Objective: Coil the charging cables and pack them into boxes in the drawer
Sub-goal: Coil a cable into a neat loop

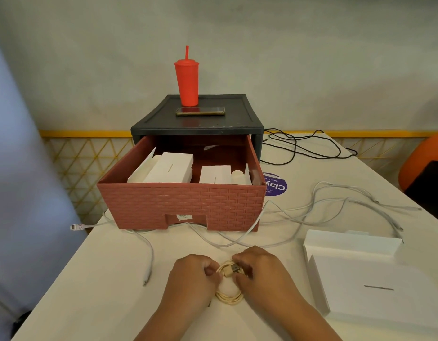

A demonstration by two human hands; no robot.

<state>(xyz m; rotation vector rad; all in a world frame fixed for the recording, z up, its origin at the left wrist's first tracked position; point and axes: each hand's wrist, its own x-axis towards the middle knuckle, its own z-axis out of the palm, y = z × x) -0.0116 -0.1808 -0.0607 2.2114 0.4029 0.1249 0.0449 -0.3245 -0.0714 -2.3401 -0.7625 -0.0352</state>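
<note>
Currently on the coiling step, near its end. A loose white cable (149, 257) sprawls on the left of the desk (102, 291), one plug hanging past the edge. The brick-pattern drawer (183, 207) is pulled open, with two closed white boxes (168, 168) inside. In front of it, the left hand (191, 276) pinches the left side of the cream cable coil (229, 296), which rests on the desk. The right hand (259, 269) grips the coil's top right by the USB plug (234, 269). My read: the loops are formed and the plug end needs tucking or wrapping so they hold. Next move: keep the coil pinched, carry it right into the open empty box (360, 279), close the flap, then put the box in the drawer. More white cables (348, 200) lie tangled on the right, uncoiled.
</note>
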